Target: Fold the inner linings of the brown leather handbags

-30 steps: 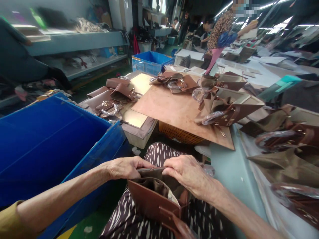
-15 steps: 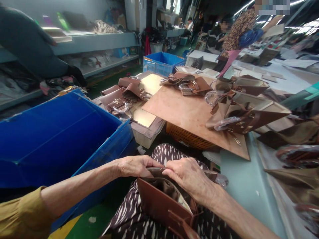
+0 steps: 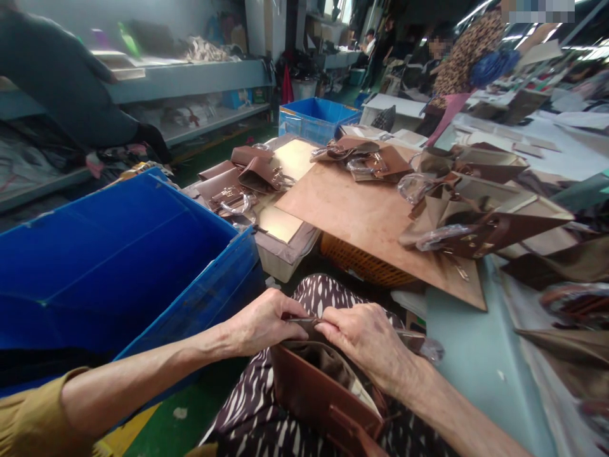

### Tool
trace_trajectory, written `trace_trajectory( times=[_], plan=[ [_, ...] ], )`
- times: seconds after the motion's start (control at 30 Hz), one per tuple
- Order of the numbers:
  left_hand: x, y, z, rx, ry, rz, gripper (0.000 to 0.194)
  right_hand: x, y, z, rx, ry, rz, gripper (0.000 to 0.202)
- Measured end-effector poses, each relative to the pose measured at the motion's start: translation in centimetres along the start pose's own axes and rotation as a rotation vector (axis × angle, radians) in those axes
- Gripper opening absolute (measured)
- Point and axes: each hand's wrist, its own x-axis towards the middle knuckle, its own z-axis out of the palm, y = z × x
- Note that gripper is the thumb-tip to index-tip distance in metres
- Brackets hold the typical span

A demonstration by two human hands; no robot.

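Observation:
A brown leather handbag [image 3: 316,397] lies across my lap, its mouth gaping and its darker lining showing inside. My left hand [image 3: 269,322] pinches the bag's far rim at the left corner, thumb and fingers closed over the edge. Right beside it, my right hand [image 3: 364,339] grips the same rim, with thumb and fingertips pressed together. Between the two hands only a short strip of the edge shows. A plastic-wrapped piece [image 3: 432,349] sticks out past my right wrist. Patterned cloth [image 3: 247,406] covers my legs under the bag.
On my left stands a large blue bin [image 3: 190,285]. Ahead, a brown board [image 3: 352,203] lies over an orange crate [image 3: 359,260], with several handbags [image 3: 457,228] on it. More handbags [image 3: 238,174] sit on the left stack. Another person [image 3: 469,57] stands at the back right.
My left hand has shifted its grip: the wrist is raised and the thumb now lies along the rim. My right hand keeps its hold. The whole view has swung slightly left.

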Motion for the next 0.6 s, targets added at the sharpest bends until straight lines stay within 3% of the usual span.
trace_trajectory(
  times=[0.4,0.6],
  plan=[
    [0.2,0.0,0.5,0.069,0.064,0.101,0.016,0.0,-0.1,-0.5,0.077,-0.017,-0.017,0.031],
    [0.7,1.3,0.1,0.336,0.05,0.066,0.019,0.0,-0.5,-0.5,0.091,-0.036,0.009,0.028]
  ],
)
